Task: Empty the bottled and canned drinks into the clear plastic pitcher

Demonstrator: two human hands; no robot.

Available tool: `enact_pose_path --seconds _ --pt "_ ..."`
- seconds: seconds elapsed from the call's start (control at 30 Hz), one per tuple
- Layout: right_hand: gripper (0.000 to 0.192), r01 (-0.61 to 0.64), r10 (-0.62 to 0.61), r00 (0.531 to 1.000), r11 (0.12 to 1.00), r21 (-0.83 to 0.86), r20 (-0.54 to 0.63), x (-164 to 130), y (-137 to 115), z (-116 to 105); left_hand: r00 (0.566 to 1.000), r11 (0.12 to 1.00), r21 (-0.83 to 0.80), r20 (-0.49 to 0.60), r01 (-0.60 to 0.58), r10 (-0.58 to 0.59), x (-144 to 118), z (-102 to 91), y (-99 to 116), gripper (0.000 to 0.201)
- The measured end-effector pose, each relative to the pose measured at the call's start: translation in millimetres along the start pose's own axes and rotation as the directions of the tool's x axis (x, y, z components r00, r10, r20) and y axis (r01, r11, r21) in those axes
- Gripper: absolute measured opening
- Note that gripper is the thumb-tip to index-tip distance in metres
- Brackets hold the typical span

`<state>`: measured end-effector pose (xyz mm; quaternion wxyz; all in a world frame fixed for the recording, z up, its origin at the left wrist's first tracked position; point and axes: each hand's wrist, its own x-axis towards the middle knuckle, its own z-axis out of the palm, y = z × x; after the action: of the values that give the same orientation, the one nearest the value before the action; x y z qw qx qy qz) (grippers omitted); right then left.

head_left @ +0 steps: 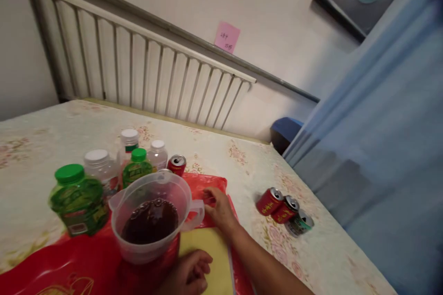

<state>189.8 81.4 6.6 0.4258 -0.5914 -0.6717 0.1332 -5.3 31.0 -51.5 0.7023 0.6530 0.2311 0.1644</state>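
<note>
A translucent plastic jug with dark brown liquid in it stands upright over the red surface in front of me. My right hand is just right of the jug's handle, its fingers bent and apart with nothing visible in them. Below the handle, over a yellow sheet, my left hand rests half curled and holds nothing I can see. A red tray with a yellow design lies at the lower left. Red plastic spreads under and behind my right hand.
Left of the jug stand a large green-capped bottle, a smaller green-capped bottle and several clear white-capped bottles. A red can is behind. Two red cans and a green-grey can stand at right on the flowered tablecloth.
</note>
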Motion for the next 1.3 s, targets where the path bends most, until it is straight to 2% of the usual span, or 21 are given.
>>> enact_pose_path --seconds 0.1,0.13,0.17,0.23,0.27,0.37,0.5,0.7,0.87,0.93,1.0,1.1,1.2,1.3 --pt "0.054 -0.014 0.006 0.998 0.992 -0.122 -0.066 -19 20 -72 1.000 1.000 -0.004 0.014 -0.011 0.011 2 -1.4 -2 0.040" --pt "0.062 -0.007 -0.009 0.998 0.962 -0.272 -0.055 -24 25 -99 1.000 1.000 -0.003 0.010 -0.016 0.016 3 -1.7 -2 0.040" --pt "0.070 -0.024 0.011 0.999 0.908 -0.418 -0.033 -28 30 -127 1.000 1.000 0.001 0.007 -0.020 0.020 3 -1.9 -1 0.041" --pt "0.080 -0.132 0.160 0.987 0.766 -0.629 -0.012 -31 42 -174 1.000 1.000 0.009 0.007 -0.023 0.023 3 -2.4 0 0.041" --pt "0.082 -0.175 0.254 0.967 0.705 -0.687 0.014 -31 48 -193 1.000 1.000 0.012 0.010 -0.024 0.023 3 -2.6 0 0.041" --pt "0.075 -0.190 0.344 0.935 0.693 -0.695 0.087 -28 62 -224 1.000 0.999 0.018 0.013 -0.029 0.029 3 -3.1 1 0.040" --pt "0.059 -0.184 0.345 0.931 0.728 -0.660 0.122 -28 63 -221 1.000 1.000 0.006 0.003 -0.026 0.026 3 -3.3 1 0.040" --pt "0.048 -0.229 0.312 0.949 0.778 -0.585 0.044 -36 40 -189 1.000 1.000 -0.008 0.000 -0.020 0.020 2 -2.7 5 0.041" --pt "0.058 -0.277 0.289 0.956 0.817 -0.505 -0.055 -48 31 -163 1.000 1.000 0.014 -0.009 -0.011 0.011 -1 -1.0 11 0.040" --pt "0.067 -0.357 0.321 0.934 0.858 -0.370 -0.156 -55 33 -157 1.000 1.000 0.024 -0.012 -0.009 0.009 -1 -0.5 13 0.039" --pt "0.068 -0.429 0.393 0.891 0.893 -0.136 -0.226 -63 37 -151 1.000 1.000 0.019 -0.014 -0.012 0.012 -1 -0.2 13 0.039" --pt "0.060 -0.470 0.486 0.840 0.874 0.126 -0.241 -77 45 -138 1.000 1.000 -0.004 -0.006 -0.019 0.019 -1 -0.8 11 0.039" --pt "0.049 -0.499 0.531 0.803 0.847 0.181 -0.271 -87 52 -124 1.000 1.000 -0.002 0.000 -0.025 0.025 -1 -1.9 9 0.039" --pt "0.043 -0.499 0.530 0.797 0.848 0.179 -0.289 -87 51 -114 1.000 1.000 0.004 -0.001 -0.022 0.022 -1 -1.9 9 0.038"
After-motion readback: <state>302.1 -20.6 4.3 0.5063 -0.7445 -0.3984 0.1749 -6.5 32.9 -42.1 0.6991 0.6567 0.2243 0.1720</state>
